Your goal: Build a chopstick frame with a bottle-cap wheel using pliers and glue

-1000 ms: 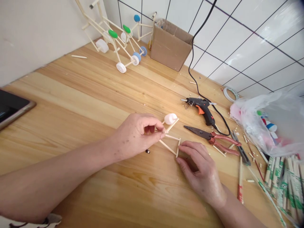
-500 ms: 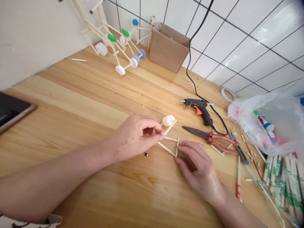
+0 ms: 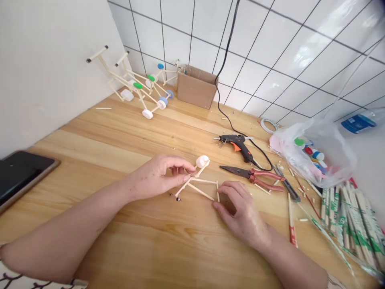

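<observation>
A small frame of thin wooden sticks [image 3: 201, 188] lies on the wooden tabletop [image 3: 120, 132], with a white bottle cap [image 3: 202, 161] fixed at its upper end. My left hand [image 3: 159, 176] pinches the frame near the cap between thumb and fingertips. My right hand [image 3: 240, 210] rests on the table with curled fingers, its fingertips against the frame's short right-hand stick. A small dark bit [image 3: 178, 198] sits at the frame's lower left tip.
To the right lie a black glue gun [image 3: 237, 143] with its cable, red-handled pliers [image 3: 252, 175], a plastic bag of caps [image 3: 313, 154], wrapped chopsticks [image 3: 351, 216] and a tape roll [image 3: 268, 125]. Finished stick models [image 3: 138, 92] and a cardboard box [image 3: 195, 86] stand at the back. A phone [image 3: 21, 174] lies left.
The camera has tilted up and back, showing more wall. My left hand has lifted slightly, so a long stick of the frame now shows running down to the left. My right hand stays put.
</observation>
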### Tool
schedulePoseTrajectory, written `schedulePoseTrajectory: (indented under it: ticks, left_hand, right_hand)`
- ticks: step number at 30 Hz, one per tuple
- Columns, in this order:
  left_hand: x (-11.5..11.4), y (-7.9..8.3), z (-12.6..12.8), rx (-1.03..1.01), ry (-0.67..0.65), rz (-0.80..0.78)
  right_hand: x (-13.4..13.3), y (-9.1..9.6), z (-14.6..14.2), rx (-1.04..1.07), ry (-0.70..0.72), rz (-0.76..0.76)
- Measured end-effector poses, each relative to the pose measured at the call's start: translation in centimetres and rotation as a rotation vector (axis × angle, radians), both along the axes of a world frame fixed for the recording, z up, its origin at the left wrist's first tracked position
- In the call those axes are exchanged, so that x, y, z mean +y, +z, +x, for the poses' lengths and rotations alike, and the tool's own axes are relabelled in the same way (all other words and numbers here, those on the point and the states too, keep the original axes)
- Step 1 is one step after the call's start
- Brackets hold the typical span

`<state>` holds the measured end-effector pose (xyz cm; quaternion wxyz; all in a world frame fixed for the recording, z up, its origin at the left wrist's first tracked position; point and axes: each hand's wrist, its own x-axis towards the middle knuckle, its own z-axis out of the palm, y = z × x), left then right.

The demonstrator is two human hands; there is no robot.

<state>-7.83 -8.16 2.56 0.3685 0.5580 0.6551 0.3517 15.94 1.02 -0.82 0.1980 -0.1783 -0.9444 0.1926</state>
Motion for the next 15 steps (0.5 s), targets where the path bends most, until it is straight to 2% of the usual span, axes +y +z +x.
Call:
schedulePoseTrajectory:
  ticks: [5, 12, 15]
  left_hand:
    - [-0.21, 0.12, -0.73, 0.089, -0.044, 0.058]
    - [-0.72, 0.23, -0.64, 0.175, -0.186, 0.332]
    - [-0.87, -0.11, -0.58, 0.254, -0.24, 0.39]
  right_hand:
    - [-0.18, 0.09, 0.08, 0.014, -0.031, 0.026]
    - [-0.28, -0.33, 0.44, -0.024, -0.073, 0.072]
    - [-0.07, -0.55, 0.58, -0.042, -0.094, 0.091]
